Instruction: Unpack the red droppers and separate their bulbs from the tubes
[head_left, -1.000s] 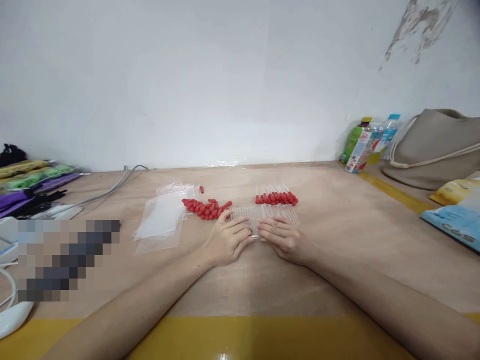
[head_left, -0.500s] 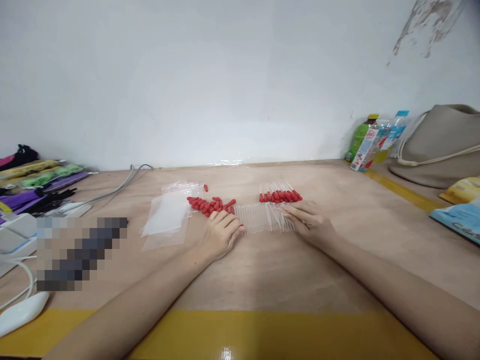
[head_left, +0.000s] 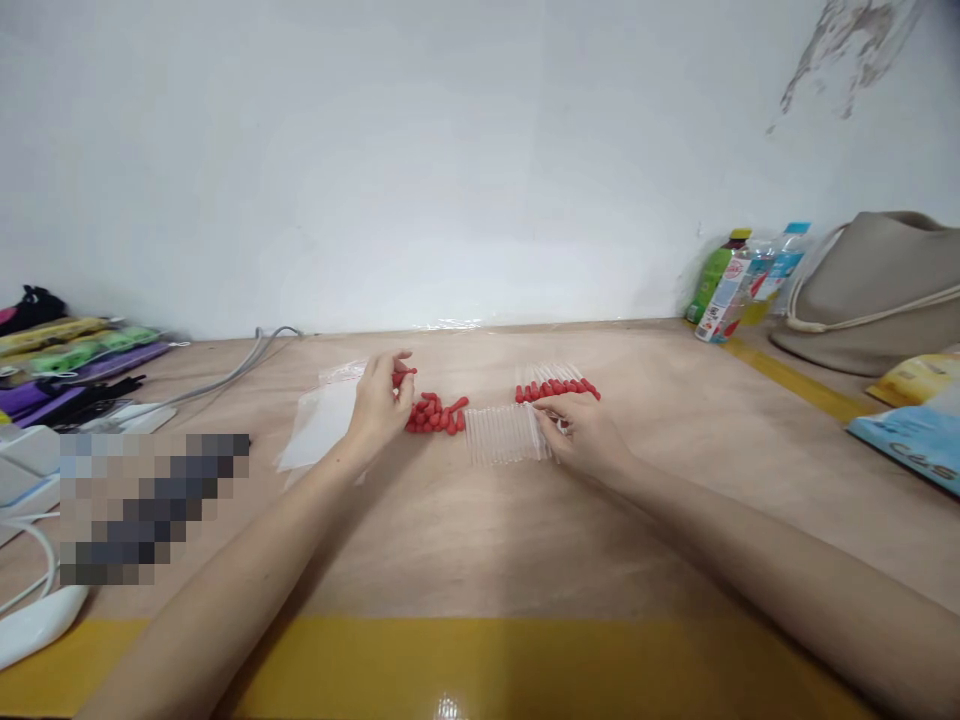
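My left hand (head_left: 384, 400) is raised over the right edge of the clear plastic bags (head_left: 319, 425), its fingers curled around a red piece (head_left: 403, 378). Just right of it lies a loose pile of red pieces (head_left: 435, 413). A row of clear thin tubes (head_left: 499, 436) lies flat in the middle of the table. My right hand (head_left: 581, 430) is at the right end of that row, thumb and forefinger pinched on a clear tube. Behind it lies another group of clear tubes with red ends (head_left: 556, 388) side by side.
Bottles (head_left: 724, 290) and a grey bag (head_left: 877, 290) stand at the back right, with a blue packet (head_left: 907, 445) in front. At the left are packed colourful items (head_left: 82, 350), a white power strip (head_left: 30, 470), cables and a blurred dark patch.
My left hand has moved left and up from the red pile to the bags' edge and closed around a red piece. My right hand has shifted slightly left along the clear tubes.
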